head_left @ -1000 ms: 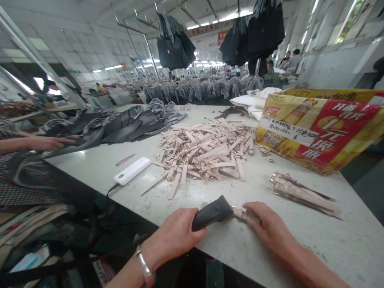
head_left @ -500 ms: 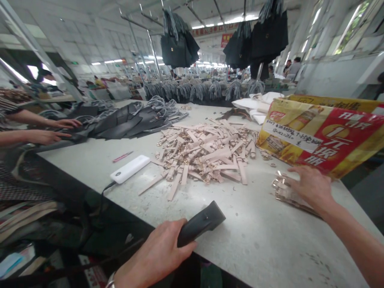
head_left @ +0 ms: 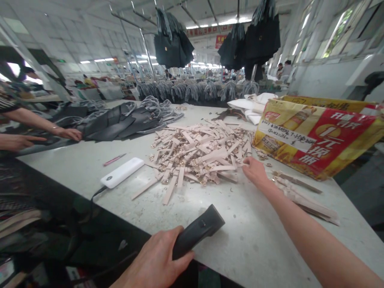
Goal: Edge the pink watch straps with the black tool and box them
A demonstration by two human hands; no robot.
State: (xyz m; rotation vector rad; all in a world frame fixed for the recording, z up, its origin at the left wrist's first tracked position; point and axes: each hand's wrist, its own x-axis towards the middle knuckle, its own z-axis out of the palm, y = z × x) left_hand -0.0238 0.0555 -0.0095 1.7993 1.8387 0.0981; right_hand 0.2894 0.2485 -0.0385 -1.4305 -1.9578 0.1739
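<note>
My left hand is wrapped round a black hand-held tool with a wide, flat end, shaped like a hair clipper. It is held over the front edge of the table, its flat end pointing up and to the right. At the right side of a heap of pale pink buckled straps, my right hand has its fingers closed on the end of one strap; the fingertips are partly hidden. A smaller row of straps lies to the right of my right forearm.
A white power bank with a black cable and a pink pen-like tool lie left of the heap. A yellow and red box stands at the right. Black bag pieces lie at the left, beside a co-worker's hands.
My right hand has moved left from the row of straps to the heap. My left hand still holds the black tool. The co-worker's hands have shifted, and the view has turned slightly right.
</note>
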